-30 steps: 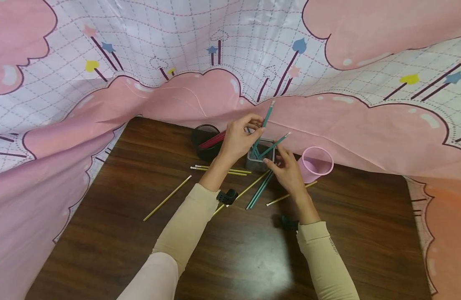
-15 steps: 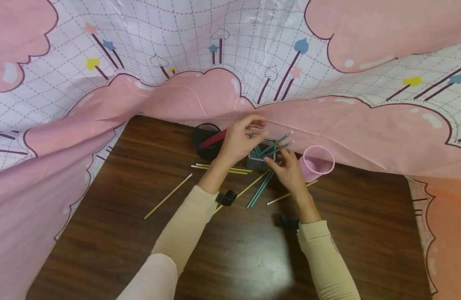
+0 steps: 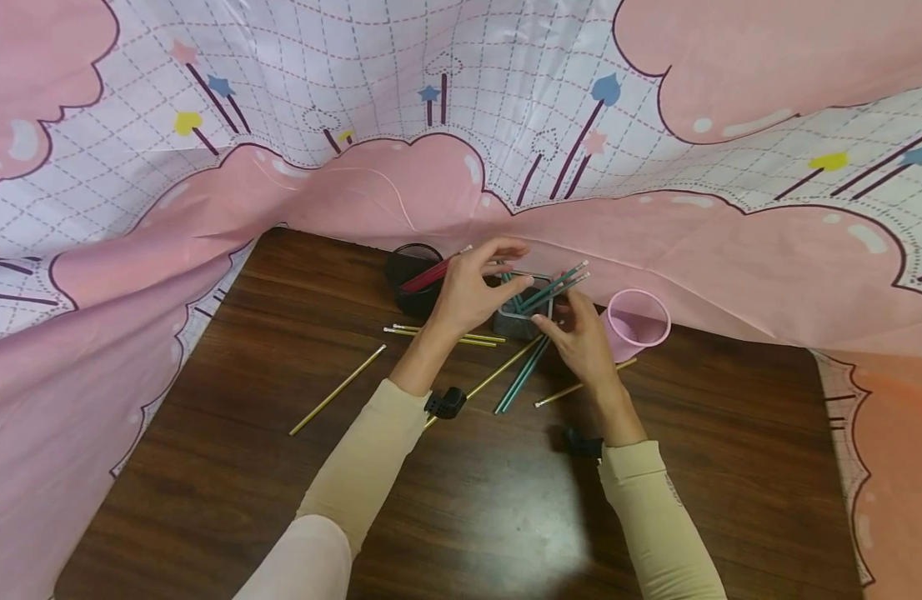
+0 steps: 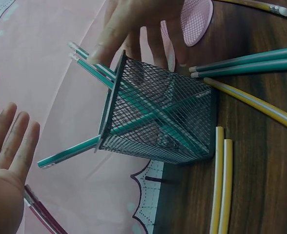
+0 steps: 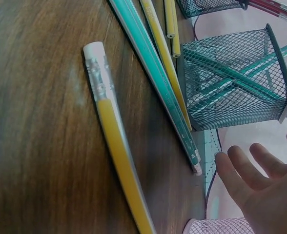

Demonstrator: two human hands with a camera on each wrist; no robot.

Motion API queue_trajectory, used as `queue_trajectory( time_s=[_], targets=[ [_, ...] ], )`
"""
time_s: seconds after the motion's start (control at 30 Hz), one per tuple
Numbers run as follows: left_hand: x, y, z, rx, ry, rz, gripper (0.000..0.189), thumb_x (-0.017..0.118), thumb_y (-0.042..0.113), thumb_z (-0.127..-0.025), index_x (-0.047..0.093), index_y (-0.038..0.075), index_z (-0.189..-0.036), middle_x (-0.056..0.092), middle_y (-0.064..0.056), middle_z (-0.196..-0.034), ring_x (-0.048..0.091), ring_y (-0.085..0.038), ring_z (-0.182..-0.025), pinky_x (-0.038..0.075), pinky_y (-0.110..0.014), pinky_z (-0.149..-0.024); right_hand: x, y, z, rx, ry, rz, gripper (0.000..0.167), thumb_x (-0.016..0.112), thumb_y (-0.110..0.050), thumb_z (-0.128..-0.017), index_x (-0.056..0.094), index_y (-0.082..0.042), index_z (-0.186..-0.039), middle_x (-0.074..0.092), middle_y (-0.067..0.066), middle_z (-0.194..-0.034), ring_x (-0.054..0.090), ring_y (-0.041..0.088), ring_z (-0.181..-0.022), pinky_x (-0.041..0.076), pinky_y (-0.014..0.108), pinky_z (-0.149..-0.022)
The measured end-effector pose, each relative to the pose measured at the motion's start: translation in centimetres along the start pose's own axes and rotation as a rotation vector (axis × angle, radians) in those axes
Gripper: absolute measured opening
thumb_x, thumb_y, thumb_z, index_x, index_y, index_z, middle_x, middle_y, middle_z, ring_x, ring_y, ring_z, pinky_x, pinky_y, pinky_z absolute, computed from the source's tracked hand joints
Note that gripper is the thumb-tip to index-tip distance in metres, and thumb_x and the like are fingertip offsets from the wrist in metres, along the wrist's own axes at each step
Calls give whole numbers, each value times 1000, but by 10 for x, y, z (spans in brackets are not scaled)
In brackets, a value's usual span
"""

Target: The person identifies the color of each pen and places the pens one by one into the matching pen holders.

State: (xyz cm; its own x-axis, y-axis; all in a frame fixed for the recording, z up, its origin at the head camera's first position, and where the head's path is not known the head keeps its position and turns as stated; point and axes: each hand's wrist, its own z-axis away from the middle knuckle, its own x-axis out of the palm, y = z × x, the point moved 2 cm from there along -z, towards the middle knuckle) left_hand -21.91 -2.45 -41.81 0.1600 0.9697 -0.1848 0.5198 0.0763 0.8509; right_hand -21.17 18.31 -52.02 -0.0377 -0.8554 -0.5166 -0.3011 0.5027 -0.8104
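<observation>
A black square mesh pencil cup (image 3: 512,325) stands near the table's back edge, with three green pencils visible inside. Two of these green pencils (image 3: 554,289) lean toward the right, eraser ends out past the rim. The third green pencil (image 4: 70,150) sticks out on the opposite side in the left wrist view. My left hand (image 3: 468,287) hovers at the cup's left side, fingers loose and holding nothing. At the right side is my right hand (image 3: 584,337), its thumb close to the rim and its relaxed fingers spread apart from the mesh in the right wrist view.
Two green pencils (image 3: 523,379) and a yellow pencil (image 3: 498,371) lie in front of the cup. Several other yellow pencils (image 3: 337,390) are scattered around. A black mesh holder (image 3: 414,302) with red pencils (image 3: 427,277) stands left, a pink mesh cup (image 3: 617,340) right. Patterned cloth (image 3: 356,200) hangs behind.
My left hand has let go of a green pencil, which has tipped to the right inside the cup beside another. The right hand has stayed nearly in place.
</observation>
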Motion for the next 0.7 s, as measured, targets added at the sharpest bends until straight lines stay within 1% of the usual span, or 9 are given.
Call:
queue_trajectory(
  time_s=[0.07, 0.1, 0.17, 0.27, 0.3, 0.4, 0.53, 0.6, 0.7],
  targets=[
    [0, 4, 2, 2, 0, 5, 40, 77, -5, -83, 62, -10, -120, 66, -26, -117, 64, -37, -110, 54, -52, -91, 0, 0, 0, -1, -4, 4, 68, 78, -14, -87, 46, -10, -148, 54, 23, -129, 65, 37, -107, 57, 49, -81],
    [0, 1, 3, -3, -1, 3, 41, 77, -5, -83, 62, -9, -120, 66, -26, -117, 64, -37, -111, 54, -51, -91, 0, 1, 1, 1, -7, 7, 67, 78, -15, -88, 47, -10, -147, 54, 23, -129, 65, 37, -107, 57, 49, -81],
    [3, -9, 6, -6, 0, 7, 42, 78, -3, -83, 62, -8, -121, 66, -25, -117, 64, -38, -110, 54, -51, -91, -1, 1, 1, 10, -11, 9, 65, 78, -16, -88, 49, -10, -146, 54, 22, -128, 65, 36, -108, 57, 49, -81],
    [5, -25, 12, -22, 1, -11, 43, 79, 3, -84, 63, -3, -123, 68, -19, -119, 64, -31, -112, 54, -45, -92, -2, 1, 3, 21, -16, 24, 62, 78, -19, -88, 51, -10, -144, 54, 21, -126, 65, 35, -108, 56, 50, -81],
    [6, -30, 15, -24, 5, -22, 43, 79, 4, -84, 63, -1, -124, 68, -17, -119, 64, -29, -112, 54, -43, -93, -2, 1, 4, 21, -20, 33, 62, 78, -19, -88, 52, -10, -143, 54, 21, -125, 65, 35, -108, 56, 51, -82],
    [6, -40, 27, -37, 26, -54, 41, 81, 11, -84, 66, 5, -122, 69, -11, -119, 65, -24, -112, 54, -36, -95, -4, 0, 11, 27, -42, 62, 71, 78, -21, -88, 44, -13, -150, 54, 22, -131, 62, 36, -111, 53, 52, -87],
    [6, -51, 45, -64, 59, -64, 38, 81, 15, -84, 68, 8, -119, 69, -6, -117, 66, -27, -110, 53, -33, -96, -7, -1, 22, 44, -75, 84, 82, 78, -21, -88, 32, -15, -156, 51, 23, -137, 59, 39, -114, 50, 53, -94],
    [7, -55, 51, -79, 68, -74, 38, 81, 16, -84, 68, 7, -119, 69, -5, -118, 66, -25, -111, 53, -33, -96, -8, 0, 25, 43, -80, 77, 83, 78, -20, -88, 32, -15, -156, 50, 23, -138, 59, 41, -115, 50, 53, -96],
    [9, -60, 57, -87, 77, -98, 39, 82, 18, -84, 68, 6, -119, 69, -3, -119, 65, -21, -113, 53, -35, -96, -9, 1, 29, 40, -82, 52, 82, 78, -18, -88, 33, -14, -156, 49, 24, -139, 59, 43, -115, 51, 54, -94]
  ],
)
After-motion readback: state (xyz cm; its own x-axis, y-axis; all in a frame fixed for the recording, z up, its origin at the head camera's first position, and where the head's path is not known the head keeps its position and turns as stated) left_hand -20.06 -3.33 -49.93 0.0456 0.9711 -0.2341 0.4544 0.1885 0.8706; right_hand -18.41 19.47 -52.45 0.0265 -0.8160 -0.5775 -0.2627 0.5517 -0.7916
